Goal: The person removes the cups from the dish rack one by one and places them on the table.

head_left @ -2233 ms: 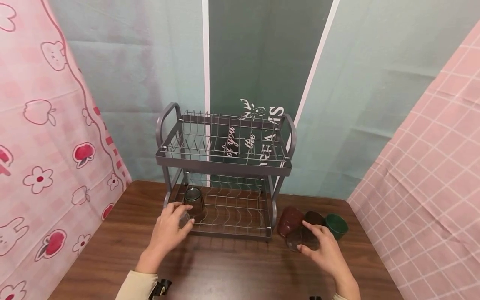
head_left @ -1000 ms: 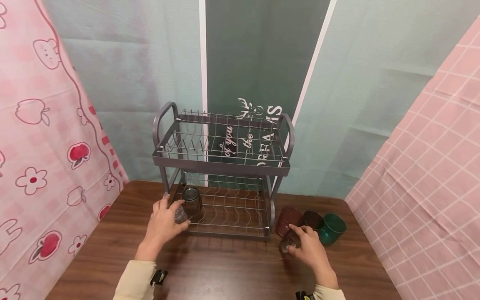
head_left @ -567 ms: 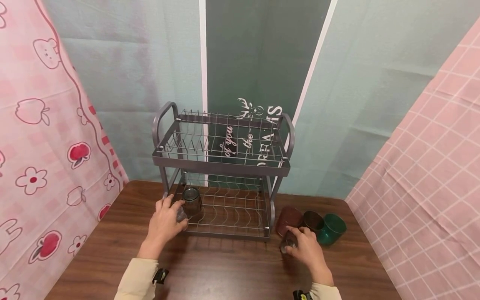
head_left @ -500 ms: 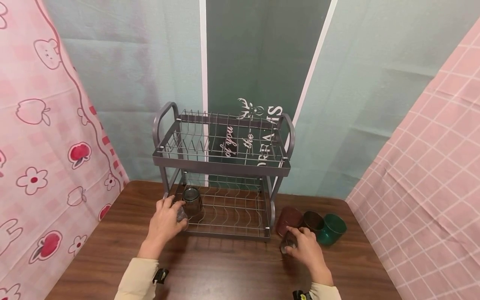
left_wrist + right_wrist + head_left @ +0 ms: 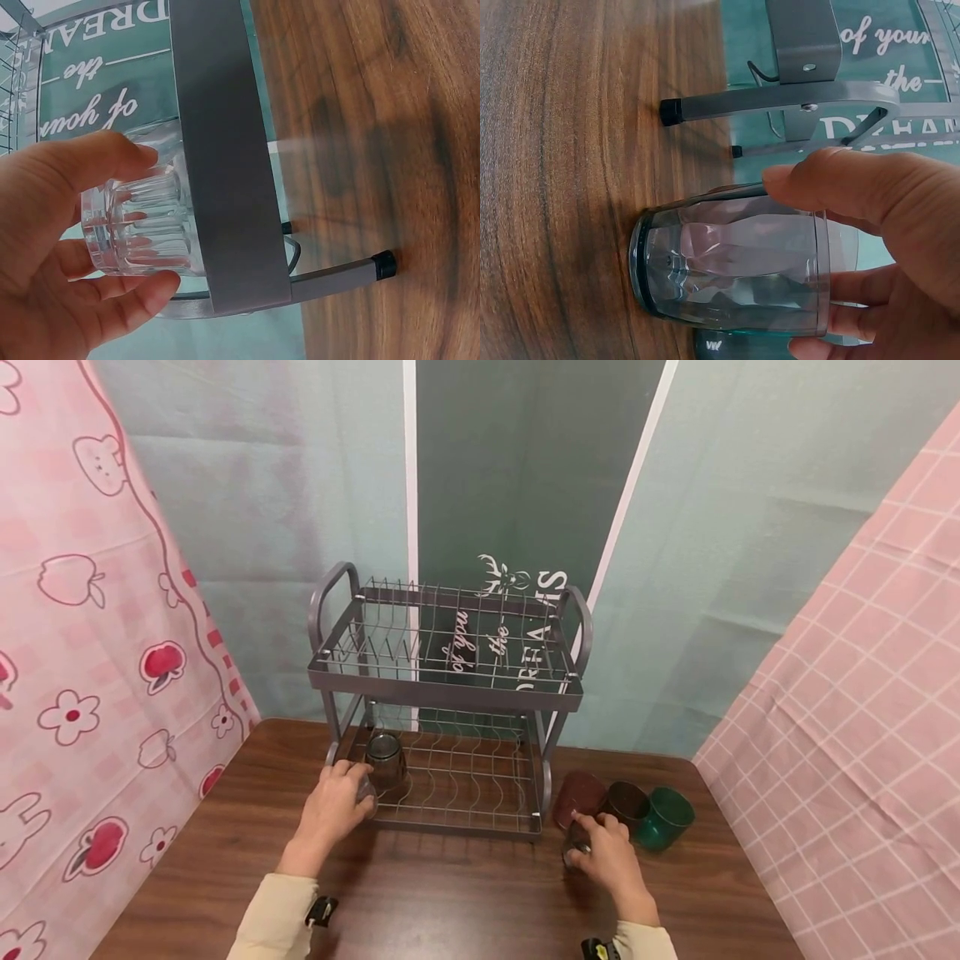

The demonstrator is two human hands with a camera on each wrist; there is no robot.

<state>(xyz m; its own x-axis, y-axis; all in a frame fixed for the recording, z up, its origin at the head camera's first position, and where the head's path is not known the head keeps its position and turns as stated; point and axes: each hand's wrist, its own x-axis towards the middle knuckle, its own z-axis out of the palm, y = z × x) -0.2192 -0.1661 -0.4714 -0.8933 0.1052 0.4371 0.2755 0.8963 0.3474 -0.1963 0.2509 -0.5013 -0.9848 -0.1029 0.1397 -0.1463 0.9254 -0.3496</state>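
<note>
In the head view my left hand (image 5: 328,812) is at the front left corner of the two-tier dish rack (image 5: 444,695). Its thumb and fingers grip a clear ribbed glass (image 5: 154,225) near the base, with the mouth down behind the lower tier's front edge. Beside it, a dark tinted glass (image 5: 386,762) stands upside down on the lower tier. To the right of the rack, my right hand (image 5: 611,860) pinches a grey tinted glass (image 5: 735,262) by its rim. That glass is upright, its thick base down at the wooden table.
Behind the right hand stand a red cup (image 5: 577,795), a dark brown cup (image 5: 627,802) and a green cup (image 5: 667,820), close together. Wires and dividers line the rack's upper tier (image 5: 450,635). Pink cloths (image 5: 847,710) hang at both sides of the table (image 5: 465,893).
My right hand has moved left and closed on the grey glass, which has shifted slightly left, away from the green cup. My left hand has moved slightly left, still with the clear glass.
</note>
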